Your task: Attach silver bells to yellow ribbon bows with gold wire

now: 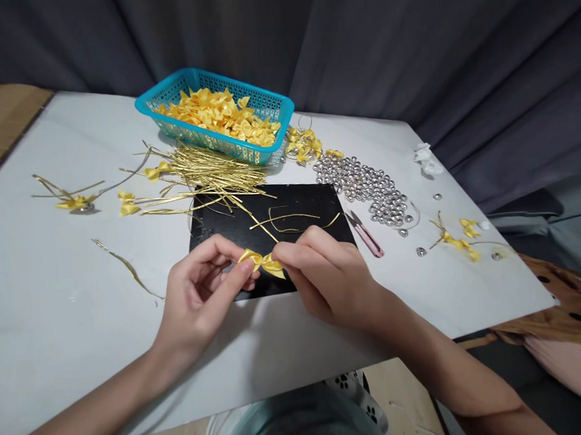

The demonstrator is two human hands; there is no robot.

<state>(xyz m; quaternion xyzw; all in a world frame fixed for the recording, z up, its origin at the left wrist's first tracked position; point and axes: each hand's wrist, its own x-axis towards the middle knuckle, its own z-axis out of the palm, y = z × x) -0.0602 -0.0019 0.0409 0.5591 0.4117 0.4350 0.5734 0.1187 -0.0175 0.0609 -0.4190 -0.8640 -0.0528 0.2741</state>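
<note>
Between my two hands is a yellow satin ribbon bow [268,265], held over the front part of a black board [232,227]. My left hand [210,281] pinches one loop of the bow between thumb and fingers. The other loop is gripped by my right hand [331,274], whose fingertips are partly hidden behind its knuckles. Just beyond the hands, short pieces of gold wire tie [290,217] lie on the board. A pair of pink-handled thread snips [366,236] rests to the right of the board.
A blue plastic basket [207,136] full of yellow bows stands at the back. A pile of gold ties [213,170] lies before it. Silver beads [367,186] are heaped right of centre. Loose yellow bows [457,241] lie near the table's right edge; a dark curtain hangs behind.
</note>
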